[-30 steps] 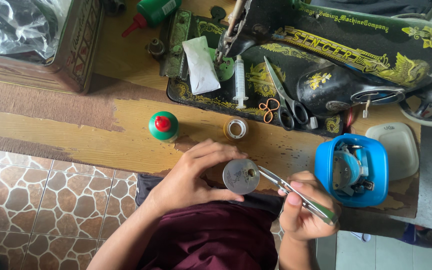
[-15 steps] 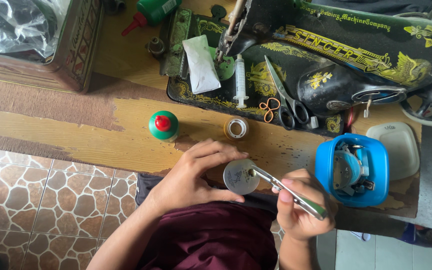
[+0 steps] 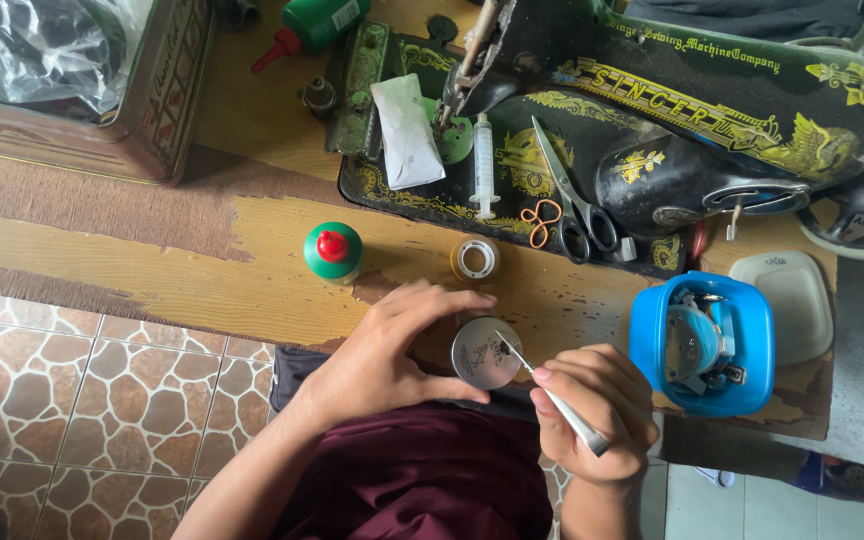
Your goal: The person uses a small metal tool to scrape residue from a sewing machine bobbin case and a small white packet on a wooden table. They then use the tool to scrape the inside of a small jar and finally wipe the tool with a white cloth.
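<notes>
Hands: left (image 3: pixel 377 360) grips round tin (image 3: pixel 485 353) | right (image 3: pixel 592 405) pinches tweezers (image 3: pixel 552 393) | blue tub (image 3: pixel 702 342) holds metal parts

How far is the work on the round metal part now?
Done: nothing visibly finished. In hand: left hand steadies the round metal part at the table edge; right hand has a slim metal tool with its tip on the part's face. Left: cannot tell.
</notes>
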